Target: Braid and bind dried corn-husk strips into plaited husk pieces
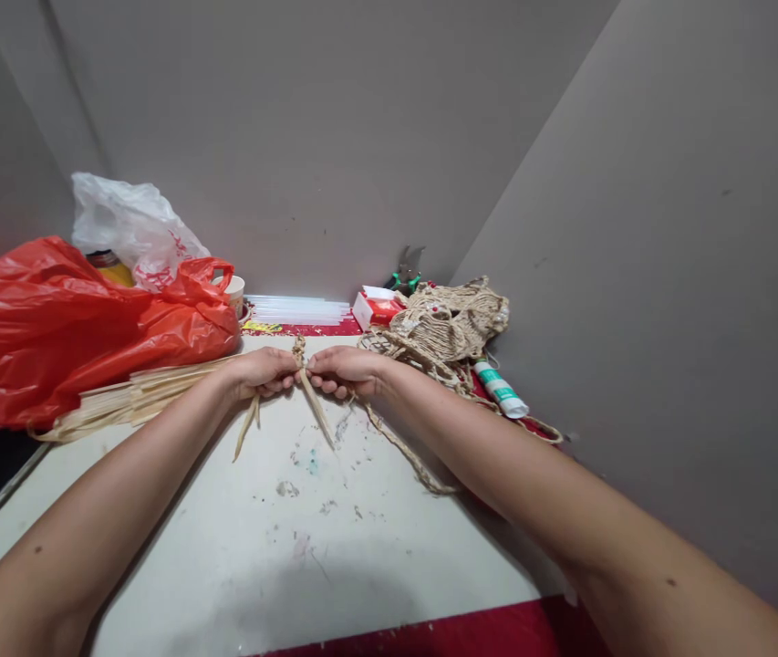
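Note:
Between my two hands, over the far part of the white table, is a short braid (299,349) of dry, straw-coloured plant strips. My left hand (266,372) is closed, its fingers pinching strips at the braid's left side; a loose strip end (246,429) hangs below it. From the right, my right hand (347,370) pinches the strips close to the same spot. One pale strip (316,409) hangs down between the hands toward me. A finished-looking braided cord (402,449) curves over the table below my right wrist. The exact grip of the fingertips is too small to make out.
Flat dry strips (111,401) lie left, beside a red plastic bag (88,338) and a white bag (132,224). Behind are a paper cup (233,292), clear sticks (299,310), a red-white box (376,308) and green-handled pruners (406,271). Coiled braid (457,315) and a green-white roll (502,391) stand right.

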A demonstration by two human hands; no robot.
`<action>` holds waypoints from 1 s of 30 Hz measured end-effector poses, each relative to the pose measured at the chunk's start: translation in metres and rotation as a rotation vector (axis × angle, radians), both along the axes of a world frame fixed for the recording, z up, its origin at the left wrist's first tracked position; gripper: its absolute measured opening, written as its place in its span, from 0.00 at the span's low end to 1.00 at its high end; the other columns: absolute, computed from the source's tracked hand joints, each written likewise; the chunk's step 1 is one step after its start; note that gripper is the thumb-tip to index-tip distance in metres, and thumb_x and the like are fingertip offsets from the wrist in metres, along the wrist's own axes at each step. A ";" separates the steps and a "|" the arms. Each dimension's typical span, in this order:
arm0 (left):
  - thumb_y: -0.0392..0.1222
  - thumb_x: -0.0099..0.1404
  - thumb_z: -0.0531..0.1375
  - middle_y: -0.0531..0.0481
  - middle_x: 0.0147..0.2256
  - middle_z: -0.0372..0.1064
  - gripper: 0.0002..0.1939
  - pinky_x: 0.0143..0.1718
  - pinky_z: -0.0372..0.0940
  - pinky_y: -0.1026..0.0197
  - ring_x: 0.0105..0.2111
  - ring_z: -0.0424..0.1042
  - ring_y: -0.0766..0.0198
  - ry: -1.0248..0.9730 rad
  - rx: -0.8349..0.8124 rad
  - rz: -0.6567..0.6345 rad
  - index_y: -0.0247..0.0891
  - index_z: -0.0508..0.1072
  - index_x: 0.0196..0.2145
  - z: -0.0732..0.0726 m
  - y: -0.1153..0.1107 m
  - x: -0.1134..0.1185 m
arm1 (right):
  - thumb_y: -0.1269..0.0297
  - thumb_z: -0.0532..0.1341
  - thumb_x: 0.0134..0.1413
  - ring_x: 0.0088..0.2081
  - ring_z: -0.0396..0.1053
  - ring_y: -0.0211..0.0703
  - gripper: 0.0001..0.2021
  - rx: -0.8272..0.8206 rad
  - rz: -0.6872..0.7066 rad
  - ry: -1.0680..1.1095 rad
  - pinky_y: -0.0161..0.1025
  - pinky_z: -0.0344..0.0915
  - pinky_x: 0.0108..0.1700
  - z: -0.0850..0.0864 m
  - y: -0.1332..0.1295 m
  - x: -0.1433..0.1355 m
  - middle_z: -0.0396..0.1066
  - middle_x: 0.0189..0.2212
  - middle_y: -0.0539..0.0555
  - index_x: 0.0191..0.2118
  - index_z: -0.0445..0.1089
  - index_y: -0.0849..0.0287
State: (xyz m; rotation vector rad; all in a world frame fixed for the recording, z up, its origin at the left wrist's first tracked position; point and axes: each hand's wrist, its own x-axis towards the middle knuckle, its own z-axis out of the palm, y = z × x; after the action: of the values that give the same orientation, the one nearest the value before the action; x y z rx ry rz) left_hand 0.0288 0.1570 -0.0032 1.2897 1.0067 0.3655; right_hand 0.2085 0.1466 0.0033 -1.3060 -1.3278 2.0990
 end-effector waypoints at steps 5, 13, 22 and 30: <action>0.41 0.58 0.56 0.61 0.14 0.46 0.09 0.13 0.36 0.69 0.11 0.42 0.78 0.091 0.089 0.043 0.34 0.66 0.23 -0.004 -0.003 0.005 | 0.71 0.51 0.60 0.11 0.41 0.25 0.10 0.086 0.057 -0.143 0.24 0.38 0.12 0.003 -0.002 0.002 0.49 0.12 0.42 0.28 0.63 0.63; 0.43 0.57 0.58 0.61 0.14 0.46 0.10 0.14 0.37 0.67 0.11 0.42 0.77 0.128 0.150 0.038 0.35 0.68 0.23 -0.002 -0.007 0.006 | 0.69 0.52 0.59 0.11 0.40 0.25 0.11 0.183 0.043 -0.213 0.26 0.37 0.12 0.000 -0.003 0.003 0.48 0.11 0.41 0.27 0.65 0.63; 0.41 0.55 0.57 0.60 0.11 0.46 0.12 0.14 0.36 0.66 0.11 0.42 0.76 0.215 0.239 0.064 0.37 0.59 0.18 -0.007 -0.006 0.010 | 0.73 0.52 0.55 0.10 0.41 0.25 0.09 0.124 -0.050 -0.148 0.27 0.36 0.13 0.009 -0.016 -0.010 0.50 0.11 0.41 0.24 0.61 0.62; 0.36 0.52 0.57 0.60 0.13 0.46 0.11 0.15 0.33 0.67 0.11 0.42 0.77 -0.016 0.008 0.070 0.36 0.58 0.17 -0.003 -0.008 0.008 | 0.70 0.50 0.56 0.14 0.59 0.32 0.12 0.538 -0.189 -0.560 0.29 0.54 0.18 0.001 -0.045 -0.043 0.66 0.16 0.51 0.24 0.65 0.63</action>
State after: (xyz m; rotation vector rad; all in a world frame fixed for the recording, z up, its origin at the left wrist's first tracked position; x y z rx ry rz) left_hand 0.0371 0.1492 -0.0059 1.2593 1.0393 0.4337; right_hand 0.1655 0.1018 0.0043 -1.7280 -1.7371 1.1564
